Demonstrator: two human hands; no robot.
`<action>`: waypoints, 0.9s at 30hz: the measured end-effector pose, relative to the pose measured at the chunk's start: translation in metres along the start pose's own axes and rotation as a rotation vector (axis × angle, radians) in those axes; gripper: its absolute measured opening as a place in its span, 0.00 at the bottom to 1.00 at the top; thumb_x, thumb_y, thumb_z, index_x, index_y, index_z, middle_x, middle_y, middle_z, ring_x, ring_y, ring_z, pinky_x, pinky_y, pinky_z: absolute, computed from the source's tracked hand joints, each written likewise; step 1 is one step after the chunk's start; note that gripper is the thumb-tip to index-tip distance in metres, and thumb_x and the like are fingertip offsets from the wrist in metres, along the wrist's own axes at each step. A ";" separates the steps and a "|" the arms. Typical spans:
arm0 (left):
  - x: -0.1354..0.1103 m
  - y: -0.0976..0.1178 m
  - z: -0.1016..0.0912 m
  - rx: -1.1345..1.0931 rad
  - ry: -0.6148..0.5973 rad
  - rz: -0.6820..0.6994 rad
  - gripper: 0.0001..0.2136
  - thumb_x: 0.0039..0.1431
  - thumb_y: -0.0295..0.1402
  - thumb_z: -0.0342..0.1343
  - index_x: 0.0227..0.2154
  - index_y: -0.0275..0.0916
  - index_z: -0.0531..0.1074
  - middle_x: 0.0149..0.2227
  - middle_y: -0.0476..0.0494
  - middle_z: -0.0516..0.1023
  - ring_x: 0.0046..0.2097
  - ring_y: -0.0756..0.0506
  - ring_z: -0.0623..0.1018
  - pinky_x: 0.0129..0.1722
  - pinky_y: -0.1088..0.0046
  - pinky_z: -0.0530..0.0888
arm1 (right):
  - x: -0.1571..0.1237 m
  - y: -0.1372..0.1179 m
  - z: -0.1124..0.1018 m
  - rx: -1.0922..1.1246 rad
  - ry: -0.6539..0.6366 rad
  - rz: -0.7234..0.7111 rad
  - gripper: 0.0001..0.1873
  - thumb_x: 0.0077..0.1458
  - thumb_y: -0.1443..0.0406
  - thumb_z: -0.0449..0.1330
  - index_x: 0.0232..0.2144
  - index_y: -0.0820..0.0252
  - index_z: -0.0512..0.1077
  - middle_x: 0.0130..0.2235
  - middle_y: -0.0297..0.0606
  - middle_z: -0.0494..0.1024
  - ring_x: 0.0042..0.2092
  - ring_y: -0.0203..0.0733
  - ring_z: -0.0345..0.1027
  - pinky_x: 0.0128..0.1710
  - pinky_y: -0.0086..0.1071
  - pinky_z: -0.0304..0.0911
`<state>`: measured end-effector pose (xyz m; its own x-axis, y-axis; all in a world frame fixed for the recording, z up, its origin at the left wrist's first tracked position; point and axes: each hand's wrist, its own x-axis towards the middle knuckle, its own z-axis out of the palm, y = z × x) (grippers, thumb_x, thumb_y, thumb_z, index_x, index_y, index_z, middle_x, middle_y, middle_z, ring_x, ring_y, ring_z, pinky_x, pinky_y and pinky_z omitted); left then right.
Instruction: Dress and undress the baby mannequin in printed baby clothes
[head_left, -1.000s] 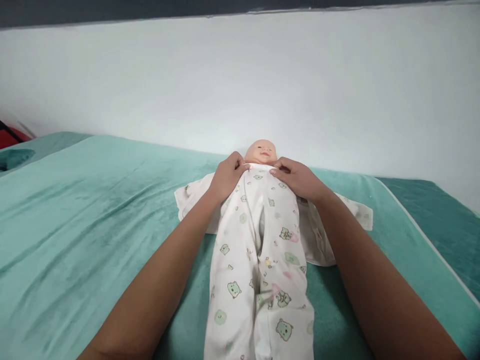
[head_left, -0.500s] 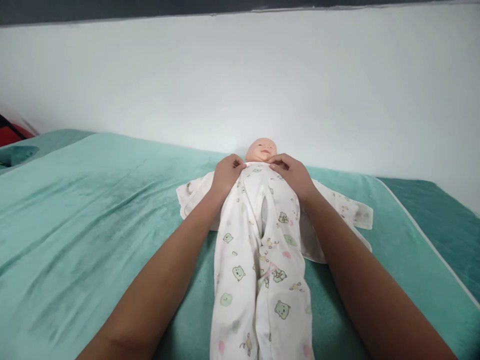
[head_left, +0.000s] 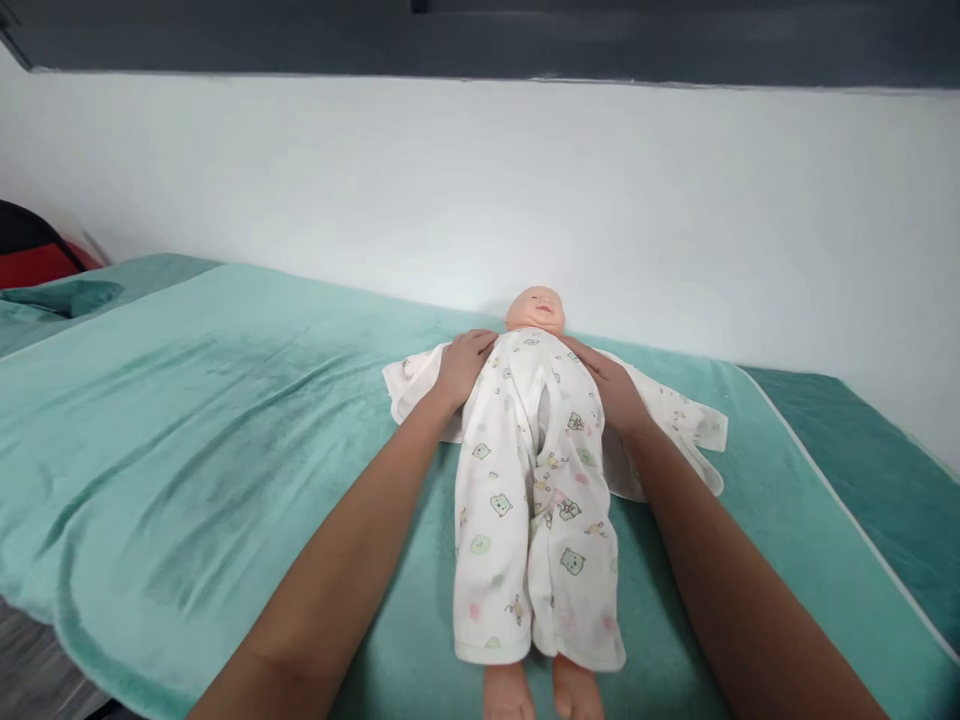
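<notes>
A baby doll (head_left: 535,308) lies on its back with its head toward the wall. White printed pants (head_left: 495,500) with green bears reach up to its chest, and its bare feet (head_left: 508,692) stick out of the leg openings. Beneath it a matching white shirt (head_left: 682,415) is spread out, sleeves to both sides. My left hand (head_left: 466,366) rests with fingers extended along the upper left edge of the pants. On the opposite side my right hand (head_left: 611,385) lies against the pants' upper edge, fingers stretched toward the doll's neck. Neither hand grips anything.
A green plush blanket (head_left: 225,420) with soft wrinkles covers the bed. The white wall (head_left: 450,190) rises right behind the doll's head, with a dark panel (head_left: 480,40) above it. A red and black item (head_left: 37,255) sits at the far left.
Both hands have gone from pinching the pants' waistband near the neck to lying extended along its sides. The view has shifted, bringing the doll's feet and pant hems into sight.
</notes>
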<state>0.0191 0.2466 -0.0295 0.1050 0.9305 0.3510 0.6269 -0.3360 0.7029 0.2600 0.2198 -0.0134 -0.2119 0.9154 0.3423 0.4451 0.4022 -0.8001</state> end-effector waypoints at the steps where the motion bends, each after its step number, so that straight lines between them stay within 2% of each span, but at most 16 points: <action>1: -0.004 -0.001 -0.001 0.031 -0.012 0.032 0.19 0.65 0.35 0.46 0.53 0.41 0.76 0.59 0.39 0.75 0.59 0.38 0.71 0.61 0.57 0.64 | -0.006 0.000 0.000 -0.017 0.022 0.012 0.23 0.62 0.58 0.53 0.58 0.46 0.73 0.63 0.30 0.70 0.66 0.48 0.61 0.67 0.45 0.52; 4: -0.016 -0.005 -0.004 0.109 -0.039 0.086 0.22 0.65 0.34 0.47 0.61 0.41 0.70 0.65 0.40 0.69 0.65 0.39 0.65 0.65 0.56 0.59 | -0.024 0.000 0.001 -0.078 0.071 0.065 0.27 0.61 0.60 0.54 0.62 0.46 0.69 0.65 0.30 0.67 0.68 0.49 0.57 0.69 0.47 0.50; 8: -0.034 -0.010 -0.006 0.188 -0.060 0.092 0.25 0.66 0.32 0.46 0.65 0.45 0.63 0.69 0.43 0.62 0.70 0.39 0.58 0.68 0.55 0.53 | -0.047 -0.002 0.003 -0.108 0.052 0.089 0.31 0.59 0.62 0.55 0.65 0.47 0.64 0.66 0.32 0.66 0.67 0.51 0.58 0.67 0.50 0.53; 13: -0.057 -0.009 -0.008 0.219 -0.061 0.087 0.27 0.65 0.32 0.49 0.66 0.43 0.60 0.71 0.42 0.57 0.72 0.36 0.52 0.68 0.50 0.53 | -0.070 -0.012 0.010 -0.132 0.101 0.124 0.28 0.57 0.63 0.57 0.61 0.48 0.69 0.61 0.37 0.73 0.63 0.55 0.64 0.63 0.52 0.58; 17: -0.085 0.000 -0.010 0.148 0.009 0.049 0.24 0.64 0.28 0.46 0.63 0.40 0.64 0.69 0.37 0.61 0.70 0.37 0.56 0.67 0.53 0.57 | -0.098 -0.033 0.020 -0.032 0.270 0.118 0.25 0.59 0.62 0.55 0.59 0.52 0.70 0.61 0.40 0.72 0.62 0.51 0.65 0.63 0.49 0.59; 20: -0.127 0.014 -0.016 0.022 0.086 0.033 0.20 0.63 0.27 0.49 0.57 0.39 0.69 0.61 0.36 0.70 0.64 0.38 0.65 0.64 0.56 0.63 | -0.132 -0.064 0.026 0.045 0.342 0.061 0.20 0.61 0.61 0.56 0.55 0.52 0.71 0.60 0.39 0.73 0.62 0.47 0.65 0.63 0.45 0.59; 22: -0.168 0.025 -0.023 -0.117 0.097 -0.020 0.13 0.64 0.30 0.49 0.49 0.41 0.72 0.52 0.39 0.75 0.55 0.41 0.72 0.57 0.59 0.69 | -0.158 -0.090 0.029 0.015 0.273 0.053 0.15 0.62 0.60 0.57 0.50 0.51 0.72 0.55 0.37 0.76 0.58 0.46 0.69 0.59 0.44 0.62; 24: -0.212 0.036 -0.030 -0.269 0.025 -0.078 0.09 0.66 0.32 0.48 0.44 0.41 0.71 0.45 0.42 0.76 0.48 0.43 0.75 0.51 0.63 0.72 | -0.183 -0.112 0.030 -0.076 0.081 0.056 0.10 0.61 0.62 0.57 0.45 0.51 0.73 0.46 0.36 0.79 0.50 0.46 0.73 0.53 0.42 0.66; 25: -0.233 0.041 -0.033 -0.318 -0.038 -0.096 0.08 0.66 0.33 0.48 0.43 0.42 0.71 0.44 0.43 0.76 0.47 0.44 0.75 0.49 0.64 0.72 | -0.194 -0.120 0.031 -0.134 -0.002 0.029 0.08 0.60 0.64 0.57 0.43 0.52 0.72 0.44 0.36 0.79 0.49 0.45 0.73 0.51 0.41 0.67; 27: -0.266 0.050 -0.037 -0.277 -0.126 -0.084 0.07 0.64 0.32 0.52 0.43 0.42 0.70 0.45 0.44 0.76 0.48 0.43 0.74 0.51 0.62 0.70 | -0.209 -0.131 0.033 -0.273 -0.131 -0.041 0.10 0.57 0.70 0.57 0.41 0.54 0.71 0.42 0.36 0.79 0.47 0.45 0.73 0.51 0.42 0.66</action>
<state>-0.0064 -0.0235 -0.0646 0.1680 0.9615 0.2174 0.4047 -0.2684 0.8742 0.2173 -0.0247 0.0040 -0.3375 0.8953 0.2908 0.6477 0.4450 -0.6185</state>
